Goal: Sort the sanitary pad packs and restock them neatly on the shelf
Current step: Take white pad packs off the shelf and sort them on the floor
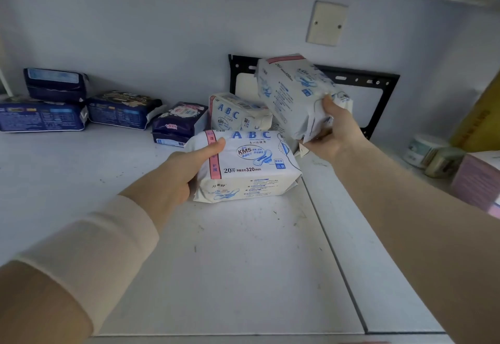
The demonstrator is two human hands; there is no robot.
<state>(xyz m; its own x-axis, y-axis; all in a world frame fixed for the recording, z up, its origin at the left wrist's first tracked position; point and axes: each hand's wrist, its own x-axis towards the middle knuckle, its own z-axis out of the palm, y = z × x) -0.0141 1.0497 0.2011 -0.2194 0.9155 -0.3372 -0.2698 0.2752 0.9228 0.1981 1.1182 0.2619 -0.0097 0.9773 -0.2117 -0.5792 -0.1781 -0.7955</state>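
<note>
My left hand (186, 173) grips the left end of a white ABC pad pack (251, 165) that lies on the white shelf (216, 262). My right hand (330, 129) holds a second white ABC pack (292, 91) tilted in the air above the shelf, gripping its near end. A third white ABC pack (232, 112) stands behind against the wall. A purple pack (178, 124) lies just left of it. Three dark blue packs sit at the far left: one (40, 116) flat, one (55, 83) stacked on it, one (121, 109) beside them.
A black metal bracket (378, 81) is fixed to the back wall behind the raised pack. A cream cover plate (326, 22) sits higher on the wall. At the right stand small jars (422, 151), a yellow box (479, 116) and a pink carton (479, 181).
</note>
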